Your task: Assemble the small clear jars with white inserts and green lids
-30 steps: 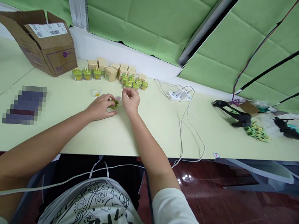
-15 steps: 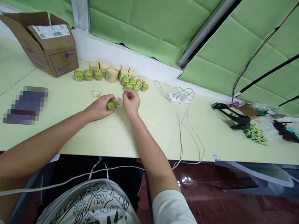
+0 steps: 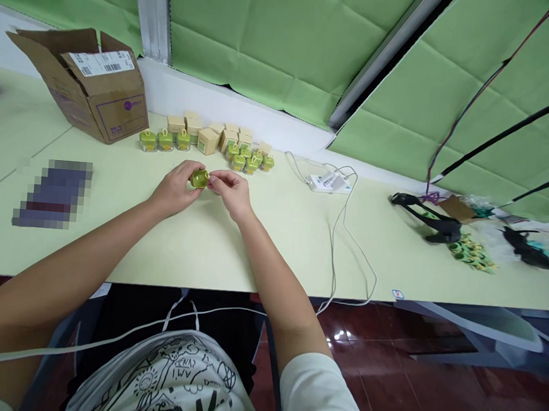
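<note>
A small green lid-like piece (image 3: 199, 178) is held above the pale yellow table (image 3: 262, 242) between both hands. My left hand (image 3: 174, 188) grips it from the left with curled fingers. Pinching its right side is my right hand (image 3: 230, 191). The small clear cup seen on the table earlier is hidden behind my left hand. Just beyond the hands stand a row of green-lidded little jars (image 3: 164, 140), a second cluster of them (image 3: 250, 160) and several small tan cartons (image 3: 208, 138).
An open cardboard box (image 3: 91, 86) lies at the back left. A white power strip (image 3: 326, 182) with trailing cables sits right of the jars. Black clamps (image 3: 432, 218) and green trinkets (image 3: 470, 254) lie at the far right. A blurred dark patch (image 3: 52, 193) is at left.
My left hand lifted the green piece off the table and turned it up. My right hand came over and pinched its other side. The view shifted slightly.
</note>
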`<state>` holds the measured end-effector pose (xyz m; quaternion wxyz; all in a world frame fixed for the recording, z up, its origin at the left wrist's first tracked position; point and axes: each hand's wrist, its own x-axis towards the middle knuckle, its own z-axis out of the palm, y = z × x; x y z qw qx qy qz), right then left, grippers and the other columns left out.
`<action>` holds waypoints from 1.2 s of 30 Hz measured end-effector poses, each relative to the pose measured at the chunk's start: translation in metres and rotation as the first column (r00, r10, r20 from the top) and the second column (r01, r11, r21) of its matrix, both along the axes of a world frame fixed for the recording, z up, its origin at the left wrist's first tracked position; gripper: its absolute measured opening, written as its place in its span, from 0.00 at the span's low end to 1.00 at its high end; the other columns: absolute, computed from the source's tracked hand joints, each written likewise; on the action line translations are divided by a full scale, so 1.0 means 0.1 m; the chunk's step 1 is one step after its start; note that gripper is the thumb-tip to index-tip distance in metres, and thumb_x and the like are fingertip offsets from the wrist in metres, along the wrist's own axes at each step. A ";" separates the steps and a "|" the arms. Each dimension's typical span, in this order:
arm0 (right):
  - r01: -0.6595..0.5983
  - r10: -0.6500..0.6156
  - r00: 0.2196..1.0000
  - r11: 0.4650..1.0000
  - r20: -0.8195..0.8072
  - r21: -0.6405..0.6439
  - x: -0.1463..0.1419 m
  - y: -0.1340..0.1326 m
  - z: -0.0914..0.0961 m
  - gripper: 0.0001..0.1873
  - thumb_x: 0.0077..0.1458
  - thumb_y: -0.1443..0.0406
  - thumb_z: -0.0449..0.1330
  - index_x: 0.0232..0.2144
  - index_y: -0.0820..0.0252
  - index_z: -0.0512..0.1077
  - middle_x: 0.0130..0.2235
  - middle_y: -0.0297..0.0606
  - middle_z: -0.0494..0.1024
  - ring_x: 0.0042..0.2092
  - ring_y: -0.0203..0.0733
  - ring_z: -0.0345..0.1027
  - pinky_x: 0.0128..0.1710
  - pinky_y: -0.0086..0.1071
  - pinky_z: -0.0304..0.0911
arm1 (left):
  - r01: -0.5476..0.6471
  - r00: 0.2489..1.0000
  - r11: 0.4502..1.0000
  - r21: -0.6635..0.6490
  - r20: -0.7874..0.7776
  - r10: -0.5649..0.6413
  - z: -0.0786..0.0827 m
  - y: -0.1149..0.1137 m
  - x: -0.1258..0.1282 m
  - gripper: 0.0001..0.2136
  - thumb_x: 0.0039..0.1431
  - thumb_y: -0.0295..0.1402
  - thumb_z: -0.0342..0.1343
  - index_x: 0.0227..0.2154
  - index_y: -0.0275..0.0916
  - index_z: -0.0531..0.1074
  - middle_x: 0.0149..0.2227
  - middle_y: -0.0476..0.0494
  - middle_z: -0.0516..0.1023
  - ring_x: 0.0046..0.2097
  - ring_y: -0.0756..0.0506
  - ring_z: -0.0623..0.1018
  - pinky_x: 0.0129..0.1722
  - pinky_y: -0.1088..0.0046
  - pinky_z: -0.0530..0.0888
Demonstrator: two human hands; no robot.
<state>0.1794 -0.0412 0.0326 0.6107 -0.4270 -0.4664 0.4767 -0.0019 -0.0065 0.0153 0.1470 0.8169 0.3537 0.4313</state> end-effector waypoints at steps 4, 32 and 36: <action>-0.064 0.064 0.998 0.997 0.001 -0.033 -0.02 0.01 -0.03 0.07 0.49 0.65 0.75 0.33 0.58 0.83 0.32 0.33 0.86 0.35 0.37 0.81 0.50 0.38 0.81 | 0.004 0.999 1.000 0.011 -0.037 -0.003 0.01 -0.01 0.00 0.20 0.58 0.31 0.58 0.54 0.43 0.71 0.56 0.39 0.79 0.57 0.37 0.78 0.60 0.58 0.75; 0.095 -0.076 0.955 0.994 0.288 -0.053 -0.06 0.13 -0.29 0.05 0.54 0.68 0.67 0.34 0.57 0.84 0.33 0.34 0.86 0.36 0.41 0.83 0.44 0.37 0.81 | 0.082 0.985 0.976 0.201 -0.163 -0.050 -0.11 0.03 -0.01 0.21 0.60 0.28 0.55 0.57 0.41 0.71 0.53 0.38 0.80 0.55 0.36 0.80 0.57 0.55 0.77; 0.072 -0.058 0.968 0.996 0.245 -0.048 -0.09 0.14 -0.33 0.03 0.55 0.67 0.67 0.34 0.57 0.81 0.34 0.34 0.86 0.37 0.40 0.83 0.44 0.36 0.81 | 0.071 0.983 0.977 0.202 -0.183 -0.033 -0.09 0.02 -0.02 0.19 0.61 0.28 0.55 0.55 0.41 0.72 0.51 0.38 0.81 0.53 0.36 0.80 0.55 0.55 0.78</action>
